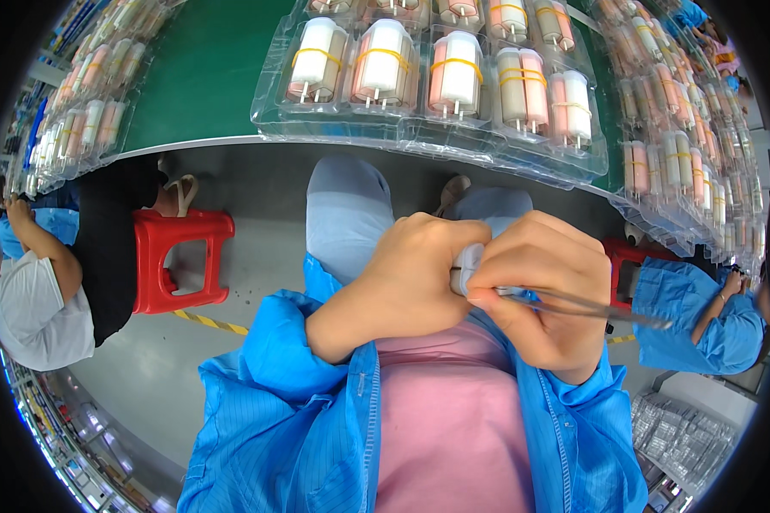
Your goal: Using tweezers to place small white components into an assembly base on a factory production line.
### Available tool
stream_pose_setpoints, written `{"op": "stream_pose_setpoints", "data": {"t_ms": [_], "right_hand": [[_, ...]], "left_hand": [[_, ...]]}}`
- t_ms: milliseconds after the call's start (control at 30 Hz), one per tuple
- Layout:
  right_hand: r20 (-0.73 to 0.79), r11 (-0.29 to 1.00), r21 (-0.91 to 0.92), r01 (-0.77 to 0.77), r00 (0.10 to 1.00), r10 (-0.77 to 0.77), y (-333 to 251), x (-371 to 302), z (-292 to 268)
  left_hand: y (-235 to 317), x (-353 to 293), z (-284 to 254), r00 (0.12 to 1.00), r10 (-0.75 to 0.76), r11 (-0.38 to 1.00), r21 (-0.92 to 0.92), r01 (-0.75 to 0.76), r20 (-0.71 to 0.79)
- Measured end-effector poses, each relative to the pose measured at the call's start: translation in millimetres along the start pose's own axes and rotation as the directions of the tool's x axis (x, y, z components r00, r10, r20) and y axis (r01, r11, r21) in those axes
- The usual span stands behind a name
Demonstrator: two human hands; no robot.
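Small white part clenched in left hand, held close over the lap; mostly hidden by fingers, so its long axis cannot be told. Right hand pinches metal tweezers, long axis roughly horizontal, tips at the white part, handle end pointing right. Clear plastic trays on the green bench hold banded bundles of white and pink cylinders, pins down. Red stool stands left; neighbouring workers sit either side.

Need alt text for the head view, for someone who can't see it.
The left hand grips a small white part while the right hand works metal tweezers against it, above clear trays of banded white and pink cylinders on a green bench.
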State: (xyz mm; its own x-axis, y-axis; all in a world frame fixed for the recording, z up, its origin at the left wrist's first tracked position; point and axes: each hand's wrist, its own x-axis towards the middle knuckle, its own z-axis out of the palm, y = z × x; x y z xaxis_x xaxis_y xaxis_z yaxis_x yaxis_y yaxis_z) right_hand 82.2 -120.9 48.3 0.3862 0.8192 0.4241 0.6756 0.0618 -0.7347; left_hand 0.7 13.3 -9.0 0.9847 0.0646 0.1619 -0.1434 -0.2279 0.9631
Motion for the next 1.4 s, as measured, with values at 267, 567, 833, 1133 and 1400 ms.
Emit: {"op": "stream_pose_setpoints", "data": {"t_ms": [267,567,833,1133,1400], "right_hand": [[-0.18,0.914,0.406,-0.017,0.979,0.098,13,-8,-9],[-0.02,0.835,0.546,-0.065,0.996,0.091,15,-6,-2],[0.027,0.84,0.536,-0.089,0.996,0.089,15,-5,-1],[0.033,0.841,0.537,-0.065,0.998,0.056,17,-4,-1],[0.034,0.825,0.559,-0.081,0.997,0.075,16,-5,2]], "left_hand": [[5,3,-11,0.963,-0.007,0.912,-0.394,0.117,0.27],[-7,5,-14,0.85,0.069,0.781,-0.558,0.28,0.523],[-15,5,-10,0.831,0.13,0.751,-0.601,0.274,0.541],[-12,4,-12,0.804,0.083,0.718,-0.595,0.361,0.589],[-10,6,-11,0.767,0.114,0.662,-0.624,0.415,0.631]]}}
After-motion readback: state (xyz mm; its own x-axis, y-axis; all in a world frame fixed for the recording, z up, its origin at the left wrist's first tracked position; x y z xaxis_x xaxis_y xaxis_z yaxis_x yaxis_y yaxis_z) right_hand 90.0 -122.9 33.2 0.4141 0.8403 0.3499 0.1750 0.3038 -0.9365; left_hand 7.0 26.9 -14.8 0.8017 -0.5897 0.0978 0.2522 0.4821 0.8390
